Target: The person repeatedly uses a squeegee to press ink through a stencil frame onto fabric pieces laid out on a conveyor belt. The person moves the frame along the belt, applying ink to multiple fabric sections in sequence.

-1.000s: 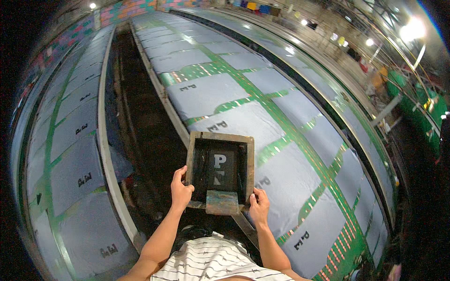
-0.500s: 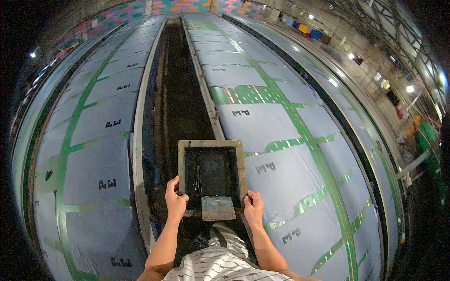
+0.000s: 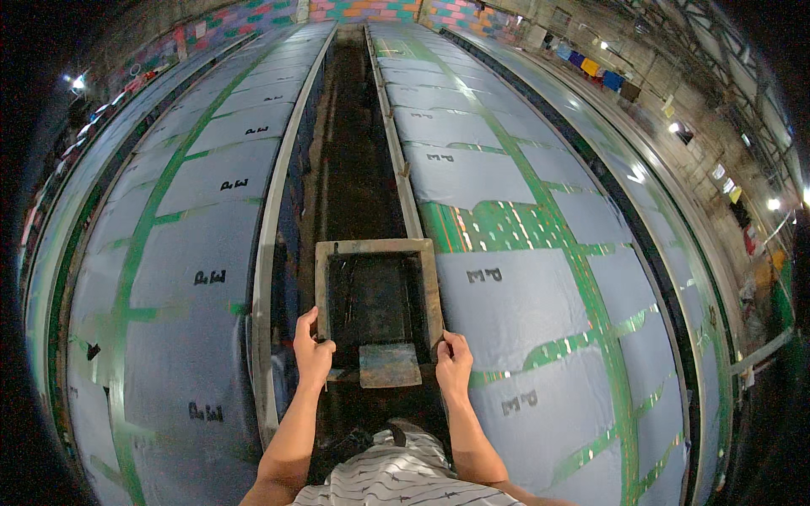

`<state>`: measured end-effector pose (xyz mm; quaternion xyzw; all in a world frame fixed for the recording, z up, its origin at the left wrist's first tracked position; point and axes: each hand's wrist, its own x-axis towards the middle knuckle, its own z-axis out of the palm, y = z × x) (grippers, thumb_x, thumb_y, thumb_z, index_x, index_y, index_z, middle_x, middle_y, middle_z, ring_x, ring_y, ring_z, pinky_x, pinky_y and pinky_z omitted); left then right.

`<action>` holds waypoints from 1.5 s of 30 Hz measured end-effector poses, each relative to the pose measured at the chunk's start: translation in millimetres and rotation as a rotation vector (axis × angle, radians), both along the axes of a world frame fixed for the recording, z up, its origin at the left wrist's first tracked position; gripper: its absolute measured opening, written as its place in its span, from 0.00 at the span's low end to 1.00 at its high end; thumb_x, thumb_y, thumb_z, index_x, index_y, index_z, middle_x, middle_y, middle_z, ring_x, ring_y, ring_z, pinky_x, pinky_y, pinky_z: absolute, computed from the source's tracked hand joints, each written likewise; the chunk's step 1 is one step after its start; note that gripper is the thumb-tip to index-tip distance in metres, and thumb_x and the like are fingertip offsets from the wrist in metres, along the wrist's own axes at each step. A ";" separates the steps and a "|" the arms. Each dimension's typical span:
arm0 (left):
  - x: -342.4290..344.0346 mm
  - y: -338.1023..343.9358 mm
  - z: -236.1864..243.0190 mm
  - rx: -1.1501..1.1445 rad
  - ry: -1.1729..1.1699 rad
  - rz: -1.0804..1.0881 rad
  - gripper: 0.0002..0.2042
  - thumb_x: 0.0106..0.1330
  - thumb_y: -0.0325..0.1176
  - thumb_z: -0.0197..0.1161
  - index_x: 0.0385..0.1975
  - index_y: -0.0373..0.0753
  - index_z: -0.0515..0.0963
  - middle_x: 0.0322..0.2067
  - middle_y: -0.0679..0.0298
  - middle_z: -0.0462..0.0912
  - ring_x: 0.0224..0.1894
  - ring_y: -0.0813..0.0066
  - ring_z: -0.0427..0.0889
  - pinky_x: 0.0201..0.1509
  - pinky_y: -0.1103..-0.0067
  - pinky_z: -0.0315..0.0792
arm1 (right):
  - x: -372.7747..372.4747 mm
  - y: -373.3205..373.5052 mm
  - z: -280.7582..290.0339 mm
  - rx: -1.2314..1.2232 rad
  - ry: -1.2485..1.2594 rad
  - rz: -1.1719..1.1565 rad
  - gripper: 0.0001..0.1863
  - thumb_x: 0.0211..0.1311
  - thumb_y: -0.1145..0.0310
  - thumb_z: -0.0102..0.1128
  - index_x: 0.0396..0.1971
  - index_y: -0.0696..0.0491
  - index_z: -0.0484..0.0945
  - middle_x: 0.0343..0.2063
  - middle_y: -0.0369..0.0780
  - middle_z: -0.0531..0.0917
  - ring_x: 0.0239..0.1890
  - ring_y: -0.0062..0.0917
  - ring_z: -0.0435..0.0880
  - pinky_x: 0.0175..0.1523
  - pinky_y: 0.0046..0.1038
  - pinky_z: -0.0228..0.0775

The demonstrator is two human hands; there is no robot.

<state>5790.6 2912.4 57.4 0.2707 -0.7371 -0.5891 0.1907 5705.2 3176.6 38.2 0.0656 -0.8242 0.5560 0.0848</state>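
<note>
A worn screen-printing frame (image 3: 375, 247) is held out in front of my body over the aisle. My left hand (image 3: 313, 352) grips its left side near the lower corner, thumb on top. On the opposite side, my right hand (image 3: 454, 363) has its fingers curled round the lower right edge. Dark ink-stained mesh (image 3: 375, 295) fills the inside of the frame. A flat rectangular grey-brown piece (image 3: 390, 366), perhaps a squeegee, rests across the near end of the frame between my hands.
Long printing tables flank the narrow dark aisle (image 3: 350, 143). Grey-blue fabric panels (image 3: 515, 316) with small black prints lie on the right table, and more panels (image 3: 190, 278) on the left one. Green table surface (image 3: 498, 226) shows between them. A painted brick wall (image 3: 363, 10) stands at the far end.
I have moved forward along the aisle, so the panels on both sides sit nearer and lower in view. The frame stays in both hands, and the view has turned slightly left.
</note>
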 end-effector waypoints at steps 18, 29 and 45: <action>-298.0 -222.2 5.6 -0.034 0.073 0.055 0.37 0.49 0.08 0.57 0.64 0.39 0.69 0.64 0.59 0.71 0.60 0.67 0.73 0.47 0.79 0.71 | -307.9 -224.6 3.2 0.086 0.040 0.064 0.13 0.61 0.79 0.60 0.46 0.62 0.79 0.42 0.49 0.82 0.46 0.42 0.81 0.54 0.34 0.72; -506.5 -387.3 22.3 -0.056 0.112 0.083 0.35 0.45 0.10 0.56 0.60 0.32 0.71 0.60 0.56 0.74 0.64 0.62 0.71 0.64 0.74 0.66 | -523.4 -380.8 21.3 0.074 0.049 0.124 0.13 0.60 0.79 0.61 0.45 0.61 0.80 0.42 0.47 0.82 0.45 0.41 0.82 0.53 0.33 0.73; -851.6 -547.3 41.7 -0.156 0.055 0.154 0.35 0.47 0.12 0.58 0.62 0.34 0.71 0.58 0.57 0.75 0.62 0.63 0.72 0.67 0.74 0.64 | -888.0 -552.6 14.3 -0.024 -0.018 0.169 0.14 0.59 0.78 0.61 0.46 0.61 0.80 0.42 0.47 0.82 0.47 0.41 0.82 0.56 0.34 0.72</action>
